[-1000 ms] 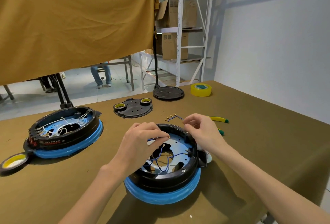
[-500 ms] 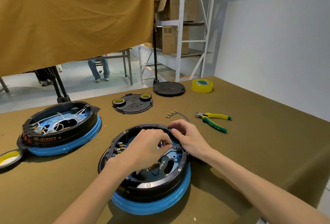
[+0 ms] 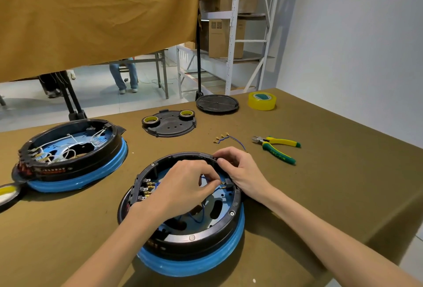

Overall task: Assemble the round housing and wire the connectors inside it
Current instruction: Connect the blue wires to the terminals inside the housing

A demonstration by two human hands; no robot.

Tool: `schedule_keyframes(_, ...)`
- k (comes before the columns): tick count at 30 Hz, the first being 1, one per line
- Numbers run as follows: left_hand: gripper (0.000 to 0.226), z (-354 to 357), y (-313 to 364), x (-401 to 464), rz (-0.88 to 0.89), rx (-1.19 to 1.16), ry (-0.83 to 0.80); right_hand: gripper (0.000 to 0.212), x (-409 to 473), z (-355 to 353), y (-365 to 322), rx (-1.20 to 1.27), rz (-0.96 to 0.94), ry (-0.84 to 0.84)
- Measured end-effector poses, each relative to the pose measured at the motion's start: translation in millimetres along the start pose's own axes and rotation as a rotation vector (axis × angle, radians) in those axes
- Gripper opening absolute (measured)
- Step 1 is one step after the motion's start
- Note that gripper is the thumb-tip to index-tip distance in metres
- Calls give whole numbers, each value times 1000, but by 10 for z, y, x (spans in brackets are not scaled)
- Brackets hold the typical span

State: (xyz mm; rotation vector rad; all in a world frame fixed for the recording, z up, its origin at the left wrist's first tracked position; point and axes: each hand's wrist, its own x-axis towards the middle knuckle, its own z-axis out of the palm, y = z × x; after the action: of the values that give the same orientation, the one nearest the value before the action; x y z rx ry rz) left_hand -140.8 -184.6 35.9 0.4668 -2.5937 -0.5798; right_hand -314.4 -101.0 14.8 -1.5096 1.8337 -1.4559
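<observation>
Round housing (image 3: 192, 238): black ring on a blue base, near the front of the olive table (image 3: 332, 183).
Left hand (image 3: 183, 189): reaches inside the housing, fingertips pinching a brass terminal on a blue wire (image 3: 196, 217) at a black connector block (image 3: 228, 183) on the inner right wall.
Right hand (image 3: 242, 170): fingers curled over the far right rim, gripping it.
Second housing (image 3: 71, 154): far left, white wires inside.
Loose wires (image 3: 225, 138): blue, brass-tipped, just beyond the right hand.
Cutters (image 3: 277, 147): yellow-green handles, right of those wires.
Cover plate (image 3: 169, 123): behind, carrying two tape rolls.
Yellow tape (image 3: 262, 101): far right corner.
</observation>
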Motion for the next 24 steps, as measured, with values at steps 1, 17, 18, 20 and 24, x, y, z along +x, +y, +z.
schedule_keyframes(1, 8, -2, 1, 1, 1, 3, 1, 16, -4, 2, 0, 4, -1, 4)
schedule_keyframes(17, 6, 1, 37, 6, -129, -69, 45, 17, -27, 31, 37, 26, -8, 42)
schedule_keyframes(18, 8, 1, 37, 4, -140, -74, 36, 17, -31, 31, 34, 26, -8, 41)
schedule_keyframes(20, 7, 0, 43, 8, -139, -91, 3, 17, -37, 30, 29, 27, -5, 41)
schedule_keyframes(24, 5, -33, 51, 64, -148, -143, -57, 18, -37, 27, 17, 28, -6, 33)
